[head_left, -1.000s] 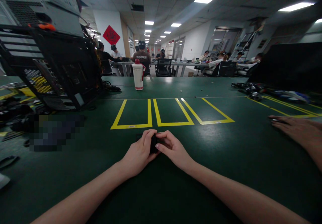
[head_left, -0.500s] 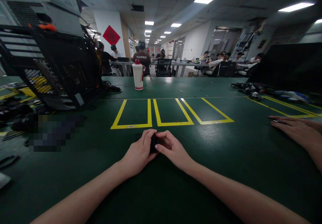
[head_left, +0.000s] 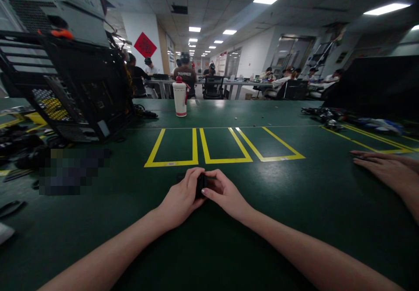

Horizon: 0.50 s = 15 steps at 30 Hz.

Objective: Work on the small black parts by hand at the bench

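Observation:
My left hand and my right hand meet at the middle of the green table, just in front of me. Both have their fingers curled round a small black object held between them, resting on or just above the table. Most of that object is hidden by my fingers. Beyond my hands lie three yellow taped rectangles on the table top.
An open black computer case stands at the left, with cables and black parts beside it. A white bottle with a red cap stands further back. Another person's hand lies flat at the right edge. People sit at far desks.

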Each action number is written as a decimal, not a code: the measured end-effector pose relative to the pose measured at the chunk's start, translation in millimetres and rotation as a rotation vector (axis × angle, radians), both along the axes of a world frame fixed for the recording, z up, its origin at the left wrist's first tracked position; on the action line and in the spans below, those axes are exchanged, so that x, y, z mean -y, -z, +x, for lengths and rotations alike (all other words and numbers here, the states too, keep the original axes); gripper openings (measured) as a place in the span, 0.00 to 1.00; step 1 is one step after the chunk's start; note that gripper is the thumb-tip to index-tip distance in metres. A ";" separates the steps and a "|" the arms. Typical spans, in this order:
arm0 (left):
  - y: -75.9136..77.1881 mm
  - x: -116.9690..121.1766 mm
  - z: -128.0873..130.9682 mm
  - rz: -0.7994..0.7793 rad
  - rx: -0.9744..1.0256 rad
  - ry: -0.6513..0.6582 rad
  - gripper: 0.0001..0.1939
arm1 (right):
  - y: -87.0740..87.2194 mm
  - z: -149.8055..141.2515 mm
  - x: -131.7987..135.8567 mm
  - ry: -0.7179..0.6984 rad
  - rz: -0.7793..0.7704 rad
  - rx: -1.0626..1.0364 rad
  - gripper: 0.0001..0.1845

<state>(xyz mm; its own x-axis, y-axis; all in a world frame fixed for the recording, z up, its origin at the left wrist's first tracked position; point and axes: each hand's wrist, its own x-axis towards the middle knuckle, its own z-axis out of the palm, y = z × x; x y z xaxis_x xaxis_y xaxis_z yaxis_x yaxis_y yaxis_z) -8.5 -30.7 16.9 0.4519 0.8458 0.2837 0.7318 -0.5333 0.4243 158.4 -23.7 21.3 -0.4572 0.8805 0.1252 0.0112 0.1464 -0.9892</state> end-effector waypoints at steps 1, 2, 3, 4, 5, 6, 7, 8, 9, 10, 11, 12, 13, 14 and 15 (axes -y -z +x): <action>-0.5 0.0 0.3 0.002 0.003 0.003 0.32 | -0.6 -0.2 0.5 0.002 0.000 -0.011 0.14; -1.1 0.1 0.6 0.003 0.005 0.006 0.32 | -1.2 -0.3 0.8 0.007 0.006 -0.021 0.12; -1.6 0.1 0.9 0.004 0.004 0.009 0.31 | -1.5 -0.5 1.0 0.013 0.016 -0.028 0.11; -2.1 0.1 1.1 0.007 0.002 0.008 0.31 | -1.4 -0.7 1.0 0.020 0.028 -0.031 0.11; -2.4 0.0 1.4 0.009 -0.001 0.008 0.31 | -1.0 -0.9 0.8 0.029 0.040 -0.031 0.11; -2.5 0.0 1.6 0.009 -0.002 0.008 0.31 | -0.3 -1.1 0.4 0.038 0.047 -0.026 0.12; -2.4 -0.2 1.7 0.010 -0.001 0.008 0.31 | 0.5 -1.1 -0.1 0.046 0.049 -0.020 0.14; -2.0 -0.3 1.7 0.011 0.002 0.007 0.31 | 1.3 -1.0 -0.6 0.051 0.047 -0.013 0.16; -1.6 -0.5 1.7 0.009 0.005 0.007 0.31 | 2.0 -0.8 -1.1 0.048 0.043 -0.002 0.18; -1.1 -0.8 1.5 0.007 0.006 0.008 0.31 | 2.5 -0.4 -1.5 0.041 0.038 0.009 0.19; -0.7 -0.9 1.3 0.005 0.006 0.007 0.31 | 2.8 0.0 -1.8 0.032 0.035 0.019 0.19; -0.5 -1.1 1.0 0.006 0.004 0.005 0.31 | 2.8 0.5 -1.8 0.019 0.034 0.026 0.18; -0.5 -1.1 0.7 0.004 0.000 0.006 0.31 | 2.7 0.8 -1.8 0.007 0.034 0.026 0.18; -0.7 -1.0 0.4 0.002 -0.004 0.009 0.31 | 2.5 1.1 -1.6 -0.004 0.034 0.022 0.17; -1.1 -0.9 0.2 0.001 -0.007 0.010 0.31 | 2.2 1.1 -1.4 -0.012 0.032 0.013 0.16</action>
<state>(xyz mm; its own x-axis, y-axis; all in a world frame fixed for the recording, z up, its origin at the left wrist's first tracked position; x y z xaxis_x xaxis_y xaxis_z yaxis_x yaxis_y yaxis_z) -8.3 -29.8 17.9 0.4625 0.8408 0.2812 0.7291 -0.5412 0.4190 159.5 -22.4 19.1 -0.4694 0.8706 0.1471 0.0221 0.1781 -0.9838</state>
